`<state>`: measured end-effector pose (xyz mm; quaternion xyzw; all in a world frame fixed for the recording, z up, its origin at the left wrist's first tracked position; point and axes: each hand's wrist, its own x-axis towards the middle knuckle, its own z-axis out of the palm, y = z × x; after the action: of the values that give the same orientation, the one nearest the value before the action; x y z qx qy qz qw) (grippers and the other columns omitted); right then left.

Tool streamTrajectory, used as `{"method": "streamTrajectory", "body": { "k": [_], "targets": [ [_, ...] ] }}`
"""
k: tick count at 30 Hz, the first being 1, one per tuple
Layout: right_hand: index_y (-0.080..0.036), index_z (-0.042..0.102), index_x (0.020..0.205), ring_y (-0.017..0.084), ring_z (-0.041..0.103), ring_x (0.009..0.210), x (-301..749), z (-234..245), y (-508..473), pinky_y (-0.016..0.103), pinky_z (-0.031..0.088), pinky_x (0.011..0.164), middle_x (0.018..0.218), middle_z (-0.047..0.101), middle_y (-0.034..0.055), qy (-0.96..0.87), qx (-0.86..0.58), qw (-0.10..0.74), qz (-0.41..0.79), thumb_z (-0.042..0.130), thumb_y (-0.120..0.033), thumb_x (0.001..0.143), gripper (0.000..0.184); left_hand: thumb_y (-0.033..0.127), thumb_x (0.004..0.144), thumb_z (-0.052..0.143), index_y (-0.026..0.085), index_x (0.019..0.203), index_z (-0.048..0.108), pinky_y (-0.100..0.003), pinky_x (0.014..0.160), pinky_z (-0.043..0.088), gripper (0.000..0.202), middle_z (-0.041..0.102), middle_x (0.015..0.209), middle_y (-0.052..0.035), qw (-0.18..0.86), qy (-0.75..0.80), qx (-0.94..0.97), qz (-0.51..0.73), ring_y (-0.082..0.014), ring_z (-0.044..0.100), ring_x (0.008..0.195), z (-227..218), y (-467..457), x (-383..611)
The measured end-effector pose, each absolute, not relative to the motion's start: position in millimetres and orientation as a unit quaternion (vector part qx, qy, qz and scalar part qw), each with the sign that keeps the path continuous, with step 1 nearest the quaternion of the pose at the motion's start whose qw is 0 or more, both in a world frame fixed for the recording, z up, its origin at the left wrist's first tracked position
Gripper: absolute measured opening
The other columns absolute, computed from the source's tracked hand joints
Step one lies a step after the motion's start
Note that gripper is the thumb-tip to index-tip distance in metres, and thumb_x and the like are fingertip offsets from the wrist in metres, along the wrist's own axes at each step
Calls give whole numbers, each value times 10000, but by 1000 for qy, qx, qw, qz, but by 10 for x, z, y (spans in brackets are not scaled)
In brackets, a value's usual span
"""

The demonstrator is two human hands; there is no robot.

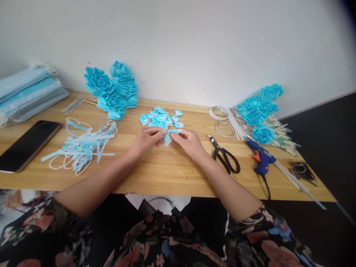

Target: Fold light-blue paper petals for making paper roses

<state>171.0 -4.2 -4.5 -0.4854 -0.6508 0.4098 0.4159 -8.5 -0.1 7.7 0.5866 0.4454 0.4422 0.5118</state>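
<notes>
Between my two hands, over the middle of the wooden table (167, 170), is a small light-blue petal piece (168, 138) cut from thin fabric. My left hand (151, 139) pinches its left side with thumb and fingers. On the other side my right hand (189, 141) grips the right edge, thumb on top. Just beyond the hands lies a loose pile of similar blue petal pieces (160, 118), some with white patches on them. Black-handled scissors (224, 155) rest to the right of my right hand, tips pointing away from me.
Mask scraps with ear loops (83, 144), a phone (29, 144) and stacked face masks (30, 92) occupy the left. Blue flowers (111, 89) stand by the wall. On the right are tape rolls (218, 112), more flowers (258, 107), a glue gun (261, 157) and sticks (287, 176).
</notes>
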Motion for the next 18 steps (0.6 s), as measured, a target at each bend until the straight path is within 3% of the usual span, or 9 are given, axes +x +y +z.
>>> {"method": "streamTrajectory", "body": {
  "k": [4,7,10,13,15,18],
  "targets": [
    [-181,616,697,131,521,678,1714,-14,-49,265,410,658,686,585,-14,-649,-476,415,425,572,-432,841,293,396,766,660,152,647,665,-226,515,397,272,560,522,13,514,443,577,455,-84,461,485,41,9,-89],
    [-196,607,786,142,567,733,1707,20,-56,263,438,675,755,620,-2,-625,-472,453,426,547,-442,862,264,413,759,665,152,660,659,-232,531,398,279,569,540,8,510,450,559,475,-87,467,497,28,20,-97],
    [-217,576,897,153,600,830,1690,48,-73,263,458,707,883,650,18,-614,-480,501,377,565,-426,857,214,417,757,666,155,645,648,-233,533,393,286,571,540,6,506,453,551,484,-87,465,497,24,32,-102],
    [-223,562,870,169,599,904,1680,64,-92,279,467,761,941,651,36,-637,-489,517,298,581,-376,850,156,408,757,666,156,630,646,-232,530,389,283,568,531,7,505,453,552,485,-84,462,493,17,39,-102],
    [-222,565,837,171,591,903,1686,64,-100,285,461,774,922,647,34,-644,-491,524,262,577,-348,852,127,401,757,667,154,627,647,-228,525,386,279,569,530,8,504,454,547,490,-80,459,489,9,43,-100],
    [-217,562,772,144,541,718,1702,53,-107,274,424,673,747,594,0,-634,-507,522,261,552,-356,870,171,399,759,670,152,648,657,-223,515,385,271,568,534,11,505,454,537,500,-78,459,490,-7,50,-100]
  ]
}}
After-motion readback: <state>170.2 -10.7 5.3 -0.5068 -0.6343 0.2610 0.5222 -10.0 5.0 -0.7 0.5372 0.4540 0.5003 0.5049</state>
